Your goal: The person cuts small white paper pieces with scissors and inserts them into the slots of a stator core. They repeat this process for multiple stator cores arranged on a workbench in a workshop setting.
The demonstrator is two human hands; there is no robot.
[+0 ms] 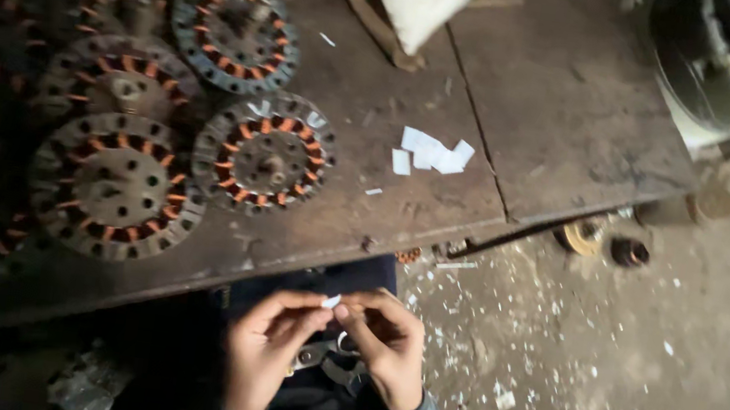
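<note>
**Pinching a paper slip below the bench edge**

Holding a small white paper slip [331, 301] between closed fingertips, the left hand [263, 351] and right hand [388, 354] meet at six o'clock over grey metal scissors [328, 360] in the lap. Cut white paper pieces [433, 153] already lie at twelve o'clock; round copper-wound stators [264, 152] wait at ten o'clock on the dark wooden bench [567, 100].

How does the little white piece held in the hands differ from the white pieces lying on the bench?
The white slip is single, pinched between the fingertips of the left hand and right hand, below the bench edge. The white pieces are several, lying loose in an overlapping cluster on the wooden bench, untouched. The held one shows as a smaller sliver. Both look like thin white paper.
</note>
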